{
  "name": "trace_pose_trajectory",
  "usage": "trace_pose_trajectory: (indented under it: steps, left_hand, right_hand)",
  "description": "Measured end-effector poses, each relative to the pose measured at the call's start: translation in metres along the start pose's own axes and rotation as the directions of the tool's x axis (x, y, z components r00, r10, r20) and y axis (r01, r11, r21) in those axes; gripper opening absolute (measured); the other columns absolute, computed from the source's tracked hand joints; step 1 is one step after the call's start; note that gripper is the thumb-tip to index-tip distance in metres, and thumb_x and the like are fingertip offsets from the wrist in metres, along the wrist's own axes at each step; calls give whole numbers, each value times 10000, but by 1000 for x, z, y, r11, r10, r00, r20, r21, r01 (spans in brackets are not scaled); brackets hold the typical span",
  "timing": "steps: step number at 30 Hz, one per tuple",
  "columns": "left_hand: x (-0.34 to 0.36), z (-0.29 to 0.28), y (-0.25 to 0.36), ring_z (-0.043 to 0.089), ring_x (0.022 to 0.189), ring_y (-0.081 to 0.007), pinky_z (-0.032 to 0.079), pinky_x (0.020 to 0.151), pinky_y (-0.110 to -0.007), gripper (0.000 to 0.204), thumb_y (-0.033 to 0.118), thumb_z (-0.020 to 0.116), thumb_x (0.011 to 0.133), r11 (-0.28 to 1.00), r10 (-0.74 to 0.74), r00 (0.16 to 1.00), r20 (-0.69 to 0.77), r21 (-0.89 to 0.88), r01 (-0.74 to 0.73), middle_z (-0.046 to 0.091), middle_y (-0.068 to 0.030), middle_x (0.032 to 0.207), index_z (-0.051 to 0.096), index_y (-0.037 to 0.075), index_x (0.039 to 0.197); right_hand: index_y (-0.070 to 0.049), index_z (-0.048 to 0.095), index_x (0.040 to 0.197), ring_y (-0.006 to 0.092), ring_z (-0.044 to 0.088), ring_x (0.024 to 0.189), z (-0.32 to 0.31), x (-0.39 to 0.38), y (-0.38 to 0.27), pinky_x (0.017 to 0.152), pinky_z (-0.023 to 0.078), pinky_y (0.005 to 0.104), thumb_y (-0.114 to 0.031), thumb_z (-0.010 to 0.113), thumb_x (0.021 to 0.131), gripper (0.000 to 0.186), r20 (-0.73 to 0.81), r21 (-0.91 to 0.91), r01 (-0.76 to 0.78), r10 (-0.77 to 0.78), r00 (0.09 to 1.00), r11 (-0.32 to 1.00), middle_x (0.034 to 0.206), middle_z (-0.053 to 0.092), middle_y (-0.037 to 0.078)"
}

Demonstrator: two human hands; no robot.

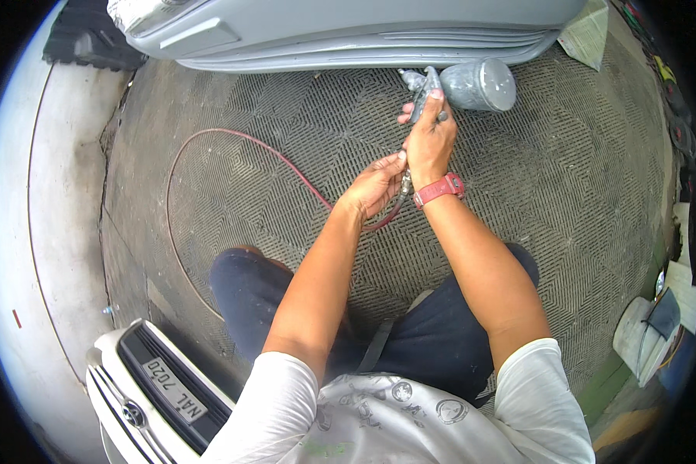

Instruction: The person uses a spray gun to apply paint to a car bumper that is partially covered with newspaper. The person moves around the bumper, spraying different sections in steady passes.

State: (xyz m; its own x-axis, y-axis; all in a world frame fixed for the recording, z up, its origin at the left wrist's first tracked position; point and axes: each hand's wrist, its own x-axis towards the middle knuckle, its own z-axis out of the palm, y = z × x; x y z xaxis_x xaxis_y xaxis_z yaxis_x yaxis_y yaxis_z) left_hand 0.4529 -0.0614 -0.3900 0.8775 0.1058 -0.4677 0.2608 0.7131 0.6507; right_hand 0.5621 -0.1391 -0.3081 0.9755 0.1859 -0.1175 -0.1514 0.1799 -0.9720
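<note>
My right hand (431, 139) is wrapped round the handle of a grey-smeared paint spray gun (425, 87), a red watch on that wrist. A round grey paint cup (483, 85) joins the gun on its right side. Below the handle, my left hand (376, 184) closes on the metal hose fitting (406, 182), where a red air hose (294, 168) meets the gun. The hose loops away to the left across the floor. Just beyond the gun is the lower edge of a grey bumper (348, 39). The left fingertips are partly hidden by my right hand.
Textured dark matting (286, 100) covers the floor under my bent legs. A white car front (155, 394) with a number plate stands at lower left, beside a pale wall (62, 232). On the right are a white bucket (639, 340) and assorted items; paper (586, 37) hangs by the bumper.
</note>
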Motion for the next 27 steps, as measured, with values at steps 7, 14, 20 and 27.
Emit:
trace_pose_trajectory:
  steps: [7,14,20,27]
  left_hand:
    - [-21,-26,22,674,1118,-109,547,998,-309,209,278,703,1097,988,-59,997,48,147,51,735,25,1194,712,113,1224]
    - [-46,-40,41,637,1144,-120,504,1054,-345,249,313,774,1048,978,-84,993,77,197,67,718,35,1169,739,126,1208]
    - [-89,-47,56,383,1599,-264,270,1325,-503,858,723,234,1129,758,-441,893,88,569,318,574,-144,1610,504,74,1622]
    - [-200,-137,153,156,1679,-407,-24,1358,-598,1095,929,273,970,-561,-127,747,-652,669,488,324,-202,1766,557,75,1593]
  right_hand:
    - [23,678,1324,160,707,728,13,-16,0,615,546,315,-504,456,1165,594,59,13,-92,91,994,996,901,720,90]
    - [30,653,1307,165,729,719,34,-35,-6,435,503,275,-542,365,1174,653,55,-18,-70,71,996,997,944,735,113]
    - [34,652,1168,213,730,672,48,-44,-27,417,489,294,-568,322,1174,687,39,169,-127,122,992,977,898,739,143]
    - [74,659,1265,197,731,687,-15,-21,-55,442,526,272,-597,284,1168,775,-325,-183,107,-163,932,977,1010,783,162]
